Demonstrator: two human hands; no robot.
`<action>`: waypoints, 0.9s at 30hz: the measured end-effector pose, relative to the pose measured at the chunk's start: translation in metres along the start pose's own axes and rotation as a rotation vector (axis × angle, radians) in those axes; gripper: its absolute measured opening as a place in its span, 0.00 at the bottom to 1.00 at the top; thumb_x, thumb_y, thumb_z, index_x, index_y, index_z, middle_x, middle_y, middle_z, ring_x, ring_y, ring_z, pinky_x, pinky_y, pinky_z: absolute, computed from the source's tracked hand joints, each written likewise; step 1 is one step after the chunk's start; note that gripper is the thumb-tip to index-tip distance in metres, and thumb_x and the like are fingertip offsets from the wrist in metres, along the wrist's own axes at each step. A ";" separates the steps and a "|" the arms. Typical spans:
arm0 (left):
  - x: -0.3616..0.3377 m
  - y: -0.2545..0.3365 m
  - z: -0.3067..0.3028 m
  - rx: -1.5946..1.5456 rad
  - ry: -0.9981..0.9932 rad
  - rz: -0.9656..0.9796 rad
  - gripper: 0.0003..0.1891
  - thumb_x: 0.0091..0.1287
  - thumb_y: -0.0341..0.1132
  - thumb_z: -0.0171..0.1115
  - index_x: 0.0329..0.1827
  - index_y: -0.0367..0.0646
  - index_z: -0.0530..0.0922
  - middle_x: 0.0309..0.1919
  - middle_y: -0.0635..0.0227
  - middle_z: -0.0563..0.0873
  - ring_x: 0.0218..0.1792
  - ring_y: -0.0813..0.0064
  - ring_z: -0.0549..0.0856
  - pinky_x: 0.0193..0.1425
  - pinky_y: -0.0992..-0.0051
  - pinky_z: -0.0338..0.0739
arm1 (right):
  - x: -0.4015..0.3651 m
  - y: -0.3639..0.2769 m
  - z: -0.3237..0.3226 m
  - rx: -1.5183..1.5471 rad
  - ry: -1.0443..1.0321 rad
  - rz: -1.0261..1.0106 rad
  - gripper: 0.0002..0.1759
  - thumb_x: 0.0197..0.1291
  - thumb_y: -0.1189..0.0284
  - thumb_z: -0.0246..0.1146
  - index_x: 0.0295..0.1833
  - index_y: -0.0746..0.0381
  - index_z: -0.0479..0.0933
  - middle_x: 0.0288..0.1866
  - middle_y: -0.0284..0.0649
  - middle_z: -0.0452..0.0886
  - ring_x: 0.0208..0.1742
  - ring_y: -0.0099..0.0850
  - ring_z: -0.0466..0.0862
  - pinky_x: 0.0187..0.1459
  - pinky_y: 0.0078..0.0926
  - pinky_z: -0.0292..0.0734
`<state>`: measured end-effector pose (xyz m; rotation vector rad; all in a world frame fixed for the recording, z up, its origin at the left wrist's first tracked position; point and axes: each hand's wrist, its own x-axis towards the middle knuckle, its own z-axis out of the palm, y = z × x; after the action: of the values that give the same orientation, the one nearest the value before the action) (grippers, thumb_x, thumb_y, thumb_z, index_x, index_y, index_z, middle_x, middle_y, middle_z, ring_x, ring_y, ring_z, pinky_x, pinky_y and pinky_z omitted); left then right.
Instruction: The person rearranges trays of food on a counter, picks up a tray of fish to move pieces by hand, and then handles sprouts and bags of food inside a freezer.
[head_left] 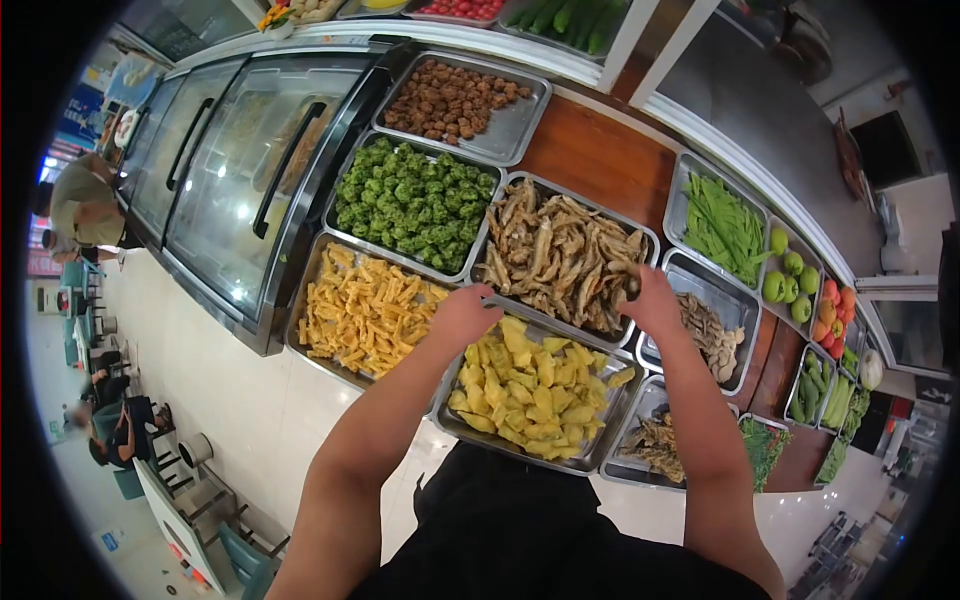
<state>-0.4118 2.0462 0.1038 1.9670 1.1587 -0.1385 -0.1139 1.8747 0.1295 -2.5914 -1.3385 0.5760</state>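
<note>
A metal tray (560, 318) heaped with small brown fried fish (560, 250) lies between my two hands. My left hand (467, 314) is closed at the tray's near-left corner, its fingertips by the rim. Over the right rim curls my right hand (652, 303), fingers and thumb beside the fish; its exact contact is partly hidden. Directly in front of me, below the fish, a tray (585, 463) holds yellow battered pieces (540, 385). Orange fried strips (365, 310) fill a tray left of my left hand. Right of my right wrist lie pale greyish pieces (708, 335) in another tray.
Green fried balls (415, 200) and brown fried balls (450, 100) sit in trays beyond. A glass-topped display freezer (250, 170) stands at left. Green pods (718, 225), green apples (790, 270) and tomatoes (833, 315) are at right. People sit near tables (165, 525) at far left.
</note>
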 end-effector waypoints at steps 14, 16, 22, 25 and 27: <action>0.043 0.092 -0.021 0.240 -0.003 0.028 0.41 0.54 0.49 0.72 0.68 0.42 0.65 0.48 0.56 0.85 0.48 0.59 0.85 0.50 0.61 0.80 | 0.037 -0.016 -0.037 -0.045 -0.239 0.025 0.40 0.35 0.65 0.78 0.60 0.56 0.72 0.56 0.44 0.78 0.54 0.46 0.77 0.52 0.42 0.75; 0.060 0.105 -0.031 0.251 -0.036 0.057 0.46 0.51 0.51 0.73 0.71 0.43 0.61 0.46 0.56 0.86 0.47 0.58 0.86 0.49 0.61 0.81 | 0.043 -0.022 -0.039 -0.215 -0.113 -0.105 0.47 0.35 0.66 0.79 0.66 0.53 0.68 0.66 0.47 0.71 0.61 0.48 0.74 0.58 0.43 0.73; 0.124 0.116 -0.032 0.532 -0.243 0.206 0.50 0.45 0.55 0.76 0.72 0.46 0.65 0.53 0.58 0.84 0.54 0.60 0.83 0.56 0.62 0.78 | 0.070 -0.047 -0.008 -0.282 -0.309 -0.204 0.58 0.34 0.66 0.80 0.74 0.49 0.58 0.72 0.50 0.61 0.71 0.51 0.64 0.68 0.45 0.66; 0.123 0.114 -0.029 0.567 -0.359 0.198 0.42 0.47 0.51 0.75 0.67 0.48 0.72 0.52 0.59 0.85 0.53 0.59 0.84 0.55 0.61 0.78 | 0.056 -0.053 -0.021 -0.135 -0.391 -0.197 0.57 0.35 0.67 0.80 0.74 0.48 0.58 0.73 0.49 0.59 0.71 0.51 0.65 0.65 0.44 0.70; 0.101 0.101 -0.026 0.527 -0.244 0.408 0.35 0.50 0.47 0.72 0.64 0.50 0.75 0.48 0.58 0.86 0.50 0.58 0.84 0.52 0.60 0.79 | 0.034 -0.054 -0.015 0.006 -0.395 -0.249 0.54 0.37 0.65 0.79 0.73 0.46 0.60 0.76 0.49 0.53 0.71 0.52 0.65 0.63 0.42 0.72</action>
<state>-0.2843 2.1093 0.1333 2.5186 0.5775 -0.4928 -0.1305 1.9340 0.1514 -2.3313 -1.7350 1.0820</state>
